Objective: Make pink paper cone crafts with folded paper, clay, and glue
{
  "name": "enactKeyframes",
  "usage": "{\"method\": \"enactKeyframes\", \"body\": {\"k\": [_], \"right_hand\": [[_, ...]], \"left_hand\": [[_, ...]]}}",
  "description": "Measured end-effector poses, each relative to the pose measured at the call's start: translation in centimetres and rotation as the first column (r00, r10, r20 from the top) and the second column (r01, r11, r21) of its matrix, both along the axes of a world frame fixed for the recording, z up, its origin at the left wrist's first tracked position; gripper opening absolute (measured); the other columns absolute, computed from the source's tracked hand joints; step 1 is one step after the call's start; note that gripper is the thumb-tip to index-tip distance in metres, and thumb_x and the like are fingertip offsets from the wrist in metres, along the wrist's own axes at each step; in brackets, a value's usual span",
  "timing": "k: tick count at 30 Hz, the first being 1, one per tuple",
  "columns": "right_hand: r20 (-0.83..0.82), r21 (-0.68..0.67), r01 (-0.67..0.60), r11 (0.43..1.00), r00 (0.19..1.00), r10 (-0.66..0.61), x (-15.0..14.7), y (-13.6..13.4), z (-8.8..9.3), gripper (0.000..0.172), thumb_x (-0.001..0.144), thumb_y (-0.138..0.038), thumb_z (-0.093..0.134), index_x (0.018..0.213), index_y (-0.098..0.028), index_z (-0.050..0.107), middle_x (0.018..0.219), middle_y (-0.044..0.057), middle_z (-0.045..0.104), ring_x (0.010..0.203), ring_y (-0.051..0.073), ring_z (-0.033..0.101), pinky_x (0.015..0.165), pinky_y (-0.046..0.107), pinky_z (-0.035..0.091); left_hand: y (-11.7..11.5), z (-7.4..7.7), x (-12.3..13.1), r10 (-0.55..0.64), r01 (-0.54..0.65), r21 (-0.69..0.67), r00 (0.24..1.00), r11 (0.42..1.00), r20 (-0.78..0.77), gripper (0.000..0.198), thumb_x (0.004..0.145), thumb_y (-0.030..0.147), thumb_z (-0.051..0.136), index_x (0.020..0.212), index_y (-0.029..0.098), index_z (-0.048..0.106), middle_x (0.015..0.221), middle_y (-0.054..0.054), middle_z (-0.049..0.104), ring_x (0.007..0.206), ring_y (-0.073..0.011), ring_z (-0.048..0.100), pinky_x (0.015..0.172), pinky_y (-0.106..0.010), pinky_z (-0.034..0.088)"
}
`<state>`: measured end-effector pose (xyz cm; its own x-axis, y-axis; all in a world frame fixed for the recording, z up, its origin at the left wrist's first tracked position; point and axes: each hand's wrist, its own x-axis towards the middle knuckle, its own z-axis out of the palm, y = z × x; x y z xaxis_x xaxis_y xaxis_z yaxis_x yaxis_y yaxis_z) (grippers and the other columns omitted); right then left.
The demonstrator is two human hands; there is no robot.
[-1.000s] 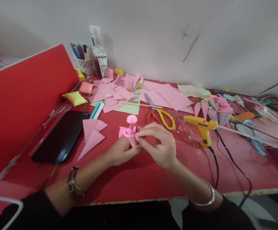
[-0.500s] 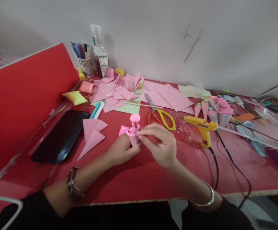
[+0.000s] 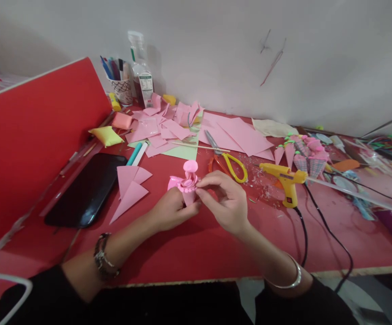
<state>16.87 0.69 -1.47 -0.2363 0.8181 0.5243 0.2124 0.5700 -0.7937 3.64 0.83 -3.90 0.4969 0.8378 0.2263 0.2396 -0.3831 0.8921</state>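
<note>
Upright in my left hand point(image 3: 173, 210) is a small pink paper cone point(image 3: 189, 197), gripped between thumb and fingers. Pink modelling clay point(image 3: 189, 180) is coiled on top of the cone, with a row of little clay balls around the rim. A flat round pink piece point(image 3: 191, 166) stands above the coil. My right hand point(image 3: 228, 201) is closed in a pinch, thumb and forefinger at the right side of the clay rim; the bit between the fingertips is mostly hidden. A shiny pink packet point(image 3: 173, 182) shows just behind my left hand.
Scissors point(image 3: 228, 160) and a yellow glue gun point(image 3: 283, 178) with a black cord lie to the right. Finished cones point(image 3: 306, 155) are grouped beyond. Pink paper scraps point(image 3: 162, 131) cover the back. A phone point(image 3: 89, 189) and cut paper pieces point(image 3: 131, 187) lie left.
Almost nothing differs. My right fingertips have shifted very slightly at the clay rim, and the view has moved a little. My left hand keeps its hold on the cone.
</note>
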Motion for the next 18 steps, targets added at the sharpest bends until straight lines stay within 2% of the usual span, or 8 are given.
{"method": "enactKeyframes", "body": {"k": [6,9,11,13,15,18], "right_hand": [[-0.051,-0.005,0.022,1.0,0.998,-0.022,0.2,0.2,0.2,0.01,0.073,-0.012,0.052,0.074,-0.022,0.057,0.069,-0.002,0.056,0.065,0.009,0.053,0.059,0.023,0.045],[-0.052,-0.062,0.164,0.985,0.985,-0.167,0.9,1.1,0.0,0.007,0.073,-0.016,0.051,0.073,-0.021,0.056,0.069,-0.001,0.057,0.061,0.009,0.053,0.056,0.022,0.044],[0.05,-0.105,0.247,0.963,0.969,-0.242,1.6,1.9,-0.4,0.006,0.073,-0.017,0.051,0.071,-0.019,0.055,0.068,-0.001,0.057,0.059,0.009,0.053,0.055,0.022,0.043],[0.264,-0.134,0.234,0.963,0.945,-0.193,2.2,2.5,-1.0,0.007,0.071,-0.015,0.051,0.068,-0.018,0.056,0.065,-0.001,0.057,0.058,0.009,0.052,0.054,0.022,0.041],[0.447,-0.179,0.168,0.969,0.892,-0.072,2.6,2.8,-1.5,0.009,0.07,-0.012,0.051,0.066,-0.017,0.058,0.065,0.0,0.057,0.057,0.009,0.051,0.054,0.022,0.04],[0.512,-0.257,0.094,0.962,0.858,0.053,2.3,2.8,-2.0,0.014,0.07,-0.009,0.049,0.07,-0.017,0.061,0.069,0.0,0.056,0.058,0.009,0.051,0.056,0.023,0.041]], "left_hand": [[-0.2,0.2,-0.1,-0.01,0.01,-0.014,1.0,1.0,0.017,0.019,0.07,0.023,0.033,0.053,0.019,0.029,0.053,0.005,0.029,0.049,-0.0075,0.029,0.044,-0.019,0.027],[-0.1,0.3,-0.2,0.053,-0.052,-0.025,0.997,0.998,0.056,0.019,0.073,0.025,0.033,0.054,0.019,0.033,0.051,0.005,0.031,0.047,-0.0074,0.031,0.043,-0.019,0.027],[0.2,0.3,-0.4,0.127,-0.122,-0.055,0.988,0.991,0.086,0.022,0.074,0.026,0.032,0.054,0.019,0.034,0.049,0.005,0.033,0.045,-0.0072,0.032,0.043,-0.019,0.027],[0.5,0.2,-0.6,0.225,-0.215,-0.097,0.969,0.972,0.105,0.026,0.076,0.028,0.031,0.051,0.019,0.032,0.047,0.006,0.031,0.043,-0.007,0.031,0.043,-0.02,0.027],[0.7,0.2,-0.7,0.318,-0.3,-0.15,0.942,0.942,0.11,0.029,0.076,0.029,0.031,0.049,0.019,0.03,0.044,0.006,0.028,0.041,-0.0067,0.029,0.041,-0.02,0.024],[1.1,-0.1,-0.8,0.374,-0.349,-0.213,0.923,0.912,0.091,0.03,0.075,0.03,0.032,0.048,0.019,0.029,0.044,0.007,0.024,0.04,-0.0064,0.025,0.04,-0.02,0.021]]}}
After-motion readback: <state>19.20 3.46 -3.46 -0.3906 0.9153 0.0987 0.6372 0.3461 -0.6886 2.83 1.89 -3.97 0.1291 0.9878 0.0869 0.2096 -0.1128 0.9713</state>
